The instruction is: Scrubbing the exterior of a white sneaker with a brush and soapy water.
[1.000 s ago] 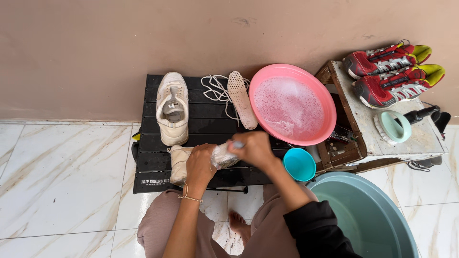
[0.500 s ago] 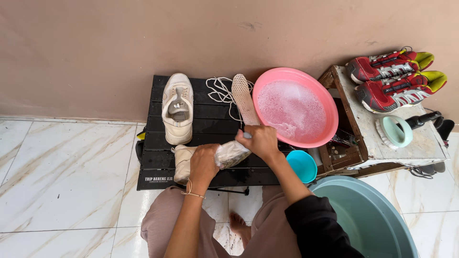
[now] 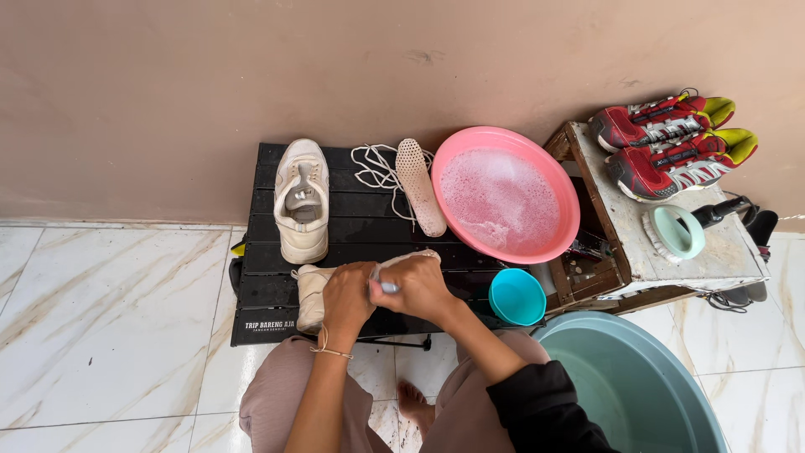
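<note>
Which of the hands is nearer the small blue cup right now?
Right. The right hand sits just left of the small blue cup, gripping a brush handle over the shoe being scrubbed. The left hand is farther left, holding that shoe.

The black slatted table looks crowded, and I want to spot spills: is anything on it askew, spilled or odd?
No spill shows. The pink basin of suds juts past the black slatted table's right edge toward the wooden crate. The white laces lie tangled beside a loose insole. Both hands, left hand and right hand, hold a cream shoe lying on its side.
</note>
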